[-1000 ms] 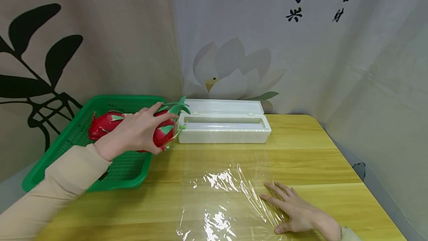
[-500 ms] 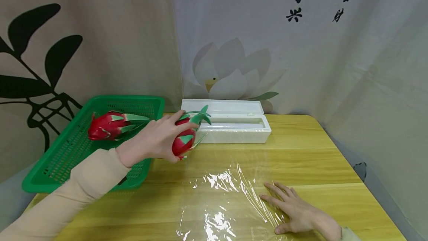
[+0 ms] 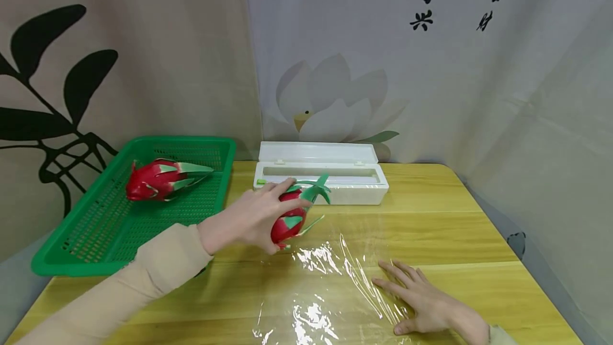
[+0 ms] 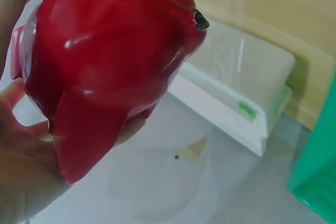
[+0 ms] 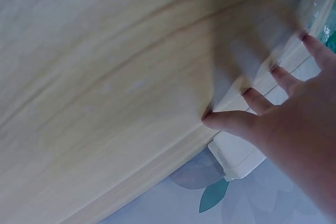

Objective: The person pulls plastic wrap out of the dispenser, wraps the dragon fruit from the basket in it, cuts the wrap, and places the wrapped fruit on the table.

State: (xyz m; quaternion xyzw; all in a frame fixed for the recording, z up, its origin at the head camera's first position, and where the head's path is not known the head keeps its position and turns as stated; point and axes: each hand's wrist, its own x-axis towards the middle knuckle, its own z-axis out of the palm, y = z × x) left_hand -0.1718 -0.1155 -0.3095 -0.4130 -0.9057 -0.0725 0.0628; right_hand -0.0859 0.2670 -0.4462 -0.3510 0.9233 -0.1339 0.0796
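Note:
My left hand (image 3: 256, 220) grips a red dragon fruit (image 3: 290, 217) with green leafy tips and holds it over the far part of the clear plastic wrap (image 3: 311, 281). The left wrist view shows the fruit (image 4: 115, 45) large, with fingers and thumb curled round its sides. On the right edge of the wrap, my right hand (image 3: 421, 300) rests with its fingers spread, pressing the film against the table. In the right wrist view, the fingertips of the right hand (image 5: 294, 108) touch the tabletop. The film runs from a white wrap box (image 3: 330, 190) with its lid raised.
At the left stands a green plastic basket (image 3: 102, 268) with a second dragon fruit (image 3: 155, 180) inside it. The wooden table (image 3: 460, 217) ends at a printed curtain (image 3: 431, 95) behind the wrap box.
My left hand has carried the dragon fruit rightward and toward me, from over the basket's right edge to over the wrap. My right hand has stayed in place.

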